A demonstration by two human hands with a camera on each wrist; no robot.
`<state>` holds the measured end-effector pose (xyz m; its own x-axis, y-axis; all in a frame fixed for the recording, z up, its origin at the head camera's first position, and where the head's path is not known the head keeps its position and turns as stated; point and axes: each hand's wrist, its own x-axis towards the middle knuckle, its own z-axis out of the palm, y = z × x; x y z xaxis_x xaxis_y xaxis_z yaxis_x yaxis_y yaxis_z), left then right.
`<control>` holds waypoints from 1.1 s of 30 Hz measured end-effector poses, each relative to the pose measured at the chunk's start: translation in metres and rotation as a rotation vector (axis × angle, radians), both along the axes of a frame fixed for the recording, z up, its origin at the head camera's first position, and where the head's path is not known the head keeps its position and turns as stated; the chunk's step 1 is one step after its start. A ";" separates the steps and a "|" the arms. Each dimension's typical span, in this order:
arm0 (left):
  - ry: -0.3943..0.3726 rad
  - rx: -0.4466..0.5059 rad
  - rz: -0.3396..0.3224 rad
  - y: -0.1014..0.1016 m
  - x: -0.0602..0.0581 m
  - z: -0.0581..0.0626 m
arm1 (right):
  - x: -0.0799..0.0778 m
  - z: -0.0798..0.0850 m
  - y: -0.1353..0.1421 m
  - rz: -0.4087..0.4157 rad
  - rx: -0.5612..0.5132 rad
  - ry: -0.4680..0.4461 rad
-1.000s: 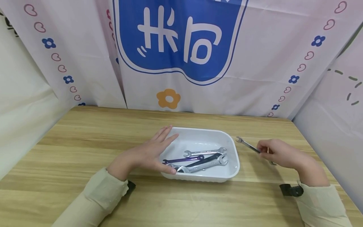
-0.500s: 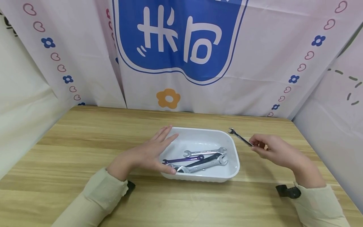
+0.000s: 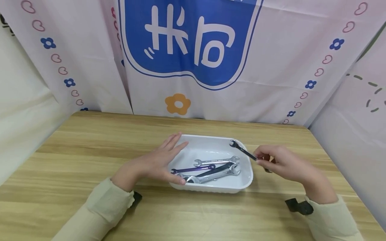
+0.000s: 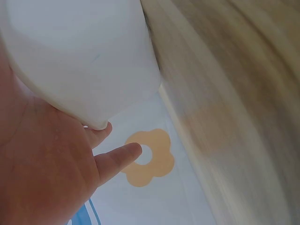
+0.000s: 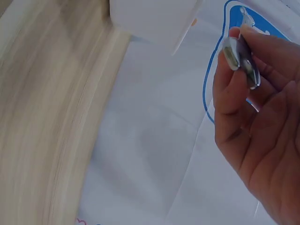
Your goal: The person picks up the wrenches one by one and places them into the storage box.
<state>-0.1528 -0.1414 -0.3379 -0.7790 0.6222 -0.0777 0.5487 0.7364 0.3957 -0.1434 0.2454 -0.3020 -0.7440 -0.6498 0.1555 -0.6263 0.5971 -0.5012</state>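
My left hand [image 3: 147,165] rests at the left rim of a white plastic tray [image 3: 208,144], thumb at the near edge and fingers spread along the far side. In the left wrist view its palm lies along the tray's outer wall [image 4: 89,61], two fingers stretched past it. My right hand [image 3: 286,165] pinches a silver open-end wrench [image 3: 245,153], whose far jaw overlaps the tray's upper right corner. In the right wrist view thumb and fingers grip this wrench [image 5: 243,61]. Inside the tray lie a slim silver wrench [image 3: 215,162], a purple one [image 3: 196,168] and a large silver one [image 3: 215,175].
A dark wrench [image 3: 223,167] lies partly under the silver ones in the tray. The wooden table [image 3: 211,217] runs back to a printed cloth [image 3: 99,73] hanging behind it, and further cloth [image 3: 352,124] rises at the right side.
My right hand has lifted the wrench and carried it left, from beside the tray to over its right rim. The left hand keeps its place at the tray.
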 end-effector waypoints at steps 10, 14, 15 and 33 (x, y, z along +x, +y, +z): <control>-0.002 -0.006 0.019 -0.002 0.002 0.000 | -0.002 0.003 -0.024 0.080 -0.006 -0.028; 0.008 -0.014 0.018 -0.002 0.001 0.000 | -0.004 0.005 -0.033 0.087 0.007 -0.027; 0.012 -0.014 0.016 -0.002 0.001 0.000 | -0.005 0.005 -0.036 0.093 0.007 -0.024; 0.008 -0.003 0.006 -0.002 0.002 0.001 | -0.014 -0.018 -0.075 0.159 0.046 -0.127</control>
